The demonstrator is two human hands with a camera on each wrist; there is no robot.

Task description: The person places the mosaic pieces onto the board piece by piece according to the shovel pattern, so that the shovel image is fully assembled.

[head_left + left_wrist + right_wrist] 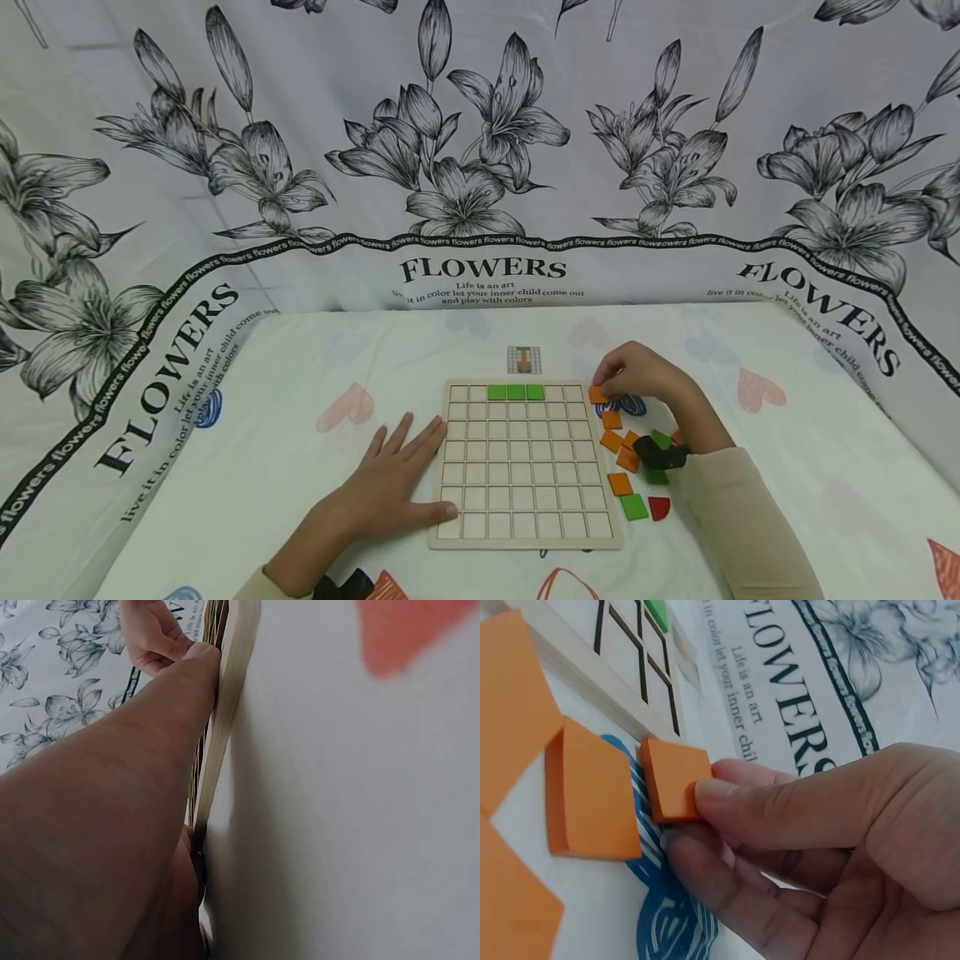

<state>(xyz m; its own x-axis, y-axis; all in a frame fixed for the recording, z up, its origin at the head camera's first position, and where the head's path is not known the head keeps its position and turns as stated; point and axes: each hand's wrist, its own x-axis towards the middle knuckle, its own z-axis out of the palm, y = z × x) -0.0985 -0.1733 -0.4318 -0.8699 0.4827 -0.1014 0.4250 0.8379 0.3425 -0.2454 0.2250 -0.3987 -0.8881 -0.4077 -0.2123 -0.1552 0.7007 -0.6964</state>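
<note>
A wooden grid board lies flat on the table, with three green square tiles side by side in its top row. My left hand is spread with straight fingers at the board's left edge, its thumb over the lower left rim. Beyond the upper right corner, my right hand pinches an orange square tile between thumb and fingers. Just below it lies another orange tile. The left wrist view shows mostly the left thumb against the board's side.
Right of the board lie several loose orange tiles, green tiles and a red rounded piece. A small printed pattern card lies behind the board. Flower-printed cloth hangs behind the table.
</note>
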